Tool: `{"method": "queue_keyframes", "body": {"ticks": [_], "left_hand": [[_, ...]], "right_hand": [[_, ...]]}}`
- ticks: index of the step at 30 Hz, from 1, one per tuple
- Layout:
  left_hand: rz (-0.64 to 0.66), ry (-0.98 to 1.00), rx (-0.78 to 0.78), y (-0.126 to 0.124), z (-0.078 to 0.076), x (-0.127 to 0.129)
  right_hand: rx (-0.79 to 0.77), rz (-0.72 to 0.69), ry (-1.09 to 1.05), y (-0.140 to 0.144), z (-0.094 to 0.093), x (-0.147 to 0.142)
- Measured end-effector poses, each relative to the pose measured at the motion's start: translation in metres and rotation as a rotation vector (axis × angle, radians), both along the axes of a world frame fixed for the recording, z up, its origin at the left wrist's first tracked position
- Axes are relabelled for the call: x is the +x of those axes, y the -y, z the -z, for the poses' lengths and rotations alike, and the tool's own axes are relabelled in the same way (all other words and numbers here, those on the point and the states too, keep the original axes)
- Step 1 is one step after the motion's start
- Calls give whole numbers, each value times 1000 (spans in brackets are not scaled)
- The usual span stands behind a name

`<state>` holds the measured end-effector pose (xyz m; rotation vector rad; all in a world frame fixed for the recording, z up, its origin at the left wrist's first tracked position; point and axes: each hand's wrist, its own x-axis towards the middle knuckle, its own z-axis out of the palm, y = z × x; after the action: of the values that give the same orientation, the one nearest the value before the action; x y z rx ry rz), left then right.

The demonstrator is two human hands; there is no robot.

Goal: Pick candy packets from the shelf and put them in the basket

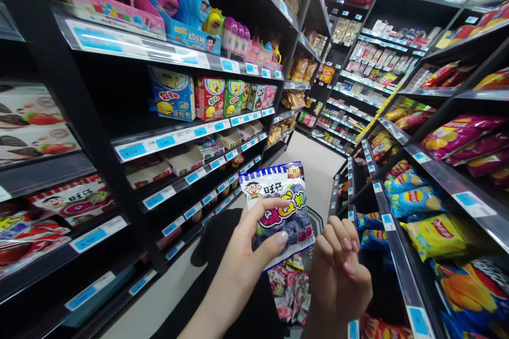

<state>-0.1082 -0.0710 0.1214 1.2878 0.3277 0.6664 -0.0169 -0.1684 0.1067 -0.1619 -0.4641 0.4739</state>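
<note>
My left hand (pixel 242 254) holds up a small purple and white candy bag (pixel 280 206) with a cartoon face and grape pictures, thumb across its front. My right hand (pixel 342 270) hovers just right of the bag, fingers curled loosely, palm towards me, holding nothing. Below both hands sits a shopping basket (pixel 318 217) with several red and pink snack packets (pixel 290 288) in it.
I stand in a narrow shop aisle. Black shelves on the left carry boxed sweets (pixel 209 98) and toy candies (pixel 191 5). The right shelves hold crisp bags (pixel 437 235). More shelving (pixel 369 69) closes the far end, with pale floor (pixel 314 159) between.
</note>
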Motion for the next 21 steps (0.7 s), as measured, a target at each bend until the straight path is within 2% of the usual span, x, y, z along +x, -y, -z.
{"method": "queue_keyframes", "body": {"ticks": [5,14,21], "left_hand": [[8,2,-31,4,-1,1],[-4,4,-23,4,0,2],[3,3,-19,3,1,2]], "right_hand": [[22,-12,33,-1,1,-2],[67,59,15,-2,1,0],[28,48,74,0,2,-1]]}}
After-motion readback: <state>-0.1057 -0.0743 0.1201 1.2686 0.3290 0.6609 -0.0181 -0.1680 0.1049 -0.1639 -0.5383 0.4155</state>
